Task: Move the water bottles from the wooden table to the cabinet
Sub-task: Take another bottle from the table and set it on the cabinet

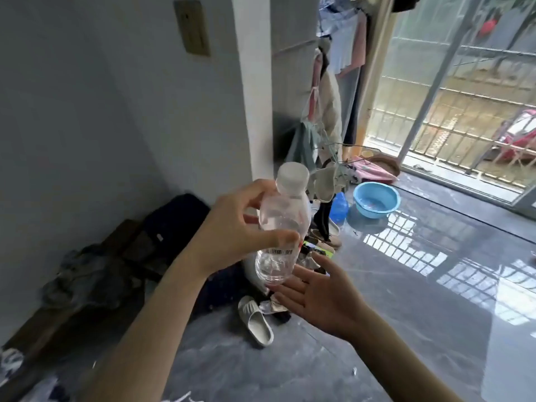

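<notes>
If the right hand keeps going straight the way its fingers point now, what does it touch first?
Most likely the bottom of the water bottle held in the left hand. The right hand is open, palm up, and its fingertips point up-left, just under the bottle's base. Depth is hard to judge, so they may already touch.

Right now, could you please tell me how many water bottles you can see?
1. The water bottle is upright in the left hand, with the open right hand just beneath its base. Others may be out of view.
</notes>
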Motion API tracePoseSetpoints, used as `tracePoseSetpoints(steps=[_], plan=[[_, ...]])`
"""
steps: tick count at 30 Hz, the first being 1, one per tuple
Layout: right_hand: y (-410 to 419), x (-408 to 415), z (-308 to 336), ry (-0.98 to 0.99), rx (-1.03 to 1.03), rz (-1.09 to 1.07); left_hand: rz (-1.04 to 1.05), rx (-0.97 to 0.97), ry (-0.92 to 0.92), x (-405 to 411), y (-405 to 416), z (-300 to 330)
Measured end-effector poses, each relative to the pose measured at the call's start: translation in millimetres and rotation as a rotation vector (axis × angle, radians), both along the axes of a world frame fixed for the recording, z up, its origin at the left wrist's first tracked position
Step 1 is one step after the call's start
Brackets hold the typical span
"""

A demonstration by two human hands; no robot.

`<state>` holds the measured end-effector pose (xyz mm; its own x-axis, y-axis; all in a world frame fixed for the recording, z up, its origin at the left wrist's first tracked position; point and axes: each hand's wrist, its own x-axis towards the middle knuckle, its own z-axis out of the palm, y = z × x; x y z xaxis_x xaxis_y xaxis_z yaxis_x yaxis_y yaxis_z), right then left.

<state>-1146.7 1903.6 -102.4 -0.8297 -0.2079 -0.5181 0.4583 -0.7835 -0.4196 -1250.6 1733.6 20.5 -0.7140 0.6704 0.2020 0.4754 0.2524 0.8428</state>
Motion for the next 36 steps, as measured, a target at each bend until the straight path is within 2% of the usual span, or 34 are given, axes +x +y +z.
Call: tracePoseSetpoints(steps=[8,16,23,28,33,36], plan=[[130,121,13,0.004,-0.099,-0.281,-0.352,-0.004,0.013,68,174,13],[212,271,1,-0.014,-0.174,-0.737,-0.806,-0.043,0.038,174,338,-4],[218,377,-11,-0.009,-0.207,-1.14,-1.251,-0.079,0.053,286,438,-21],[212,426,-3,0.03,-0.18,-1.483,-1.601,-0.063,0.039,361,486,-7],[197,456,12,-0.004,-0.128,-1.832,-1.901,0.0,0.054,439,509,8],[172,474,17,-0.018,-0.123,-2.019,-2.047,0.009,-0.002,486,504,9]])
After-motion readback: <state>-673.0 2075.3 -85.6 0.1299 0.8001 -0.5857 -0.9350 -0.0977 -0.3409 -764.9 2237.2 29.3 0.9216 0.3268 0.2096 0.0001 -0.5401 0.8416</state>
